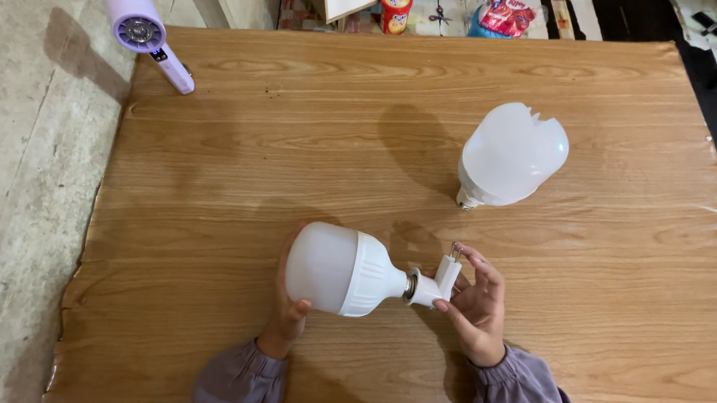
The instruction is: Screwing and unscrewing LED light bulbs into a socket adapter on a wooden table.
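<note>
A large white bulb (341, 269) lies sideways just above the wooden table (296, 138), dome to the left. My left hand (288, 310) grips its dome from below. My right hand (476, 302) pinches a small white plug-in socket adapter (437, 284) that sits on the bulb's screw base. A second white bulb (513, 156), its dome broken open at the top, lies on the table farther back and to the right, apart from both hands.
A purple handheld fan (142, 31) rests at the table's far left corner, hanging over the edge. Beyond the far edge are a red-lidded jar (395, 9), scissors (440, 14) and a red packet (506, 15). Concrete floor lies to the left.
</note>
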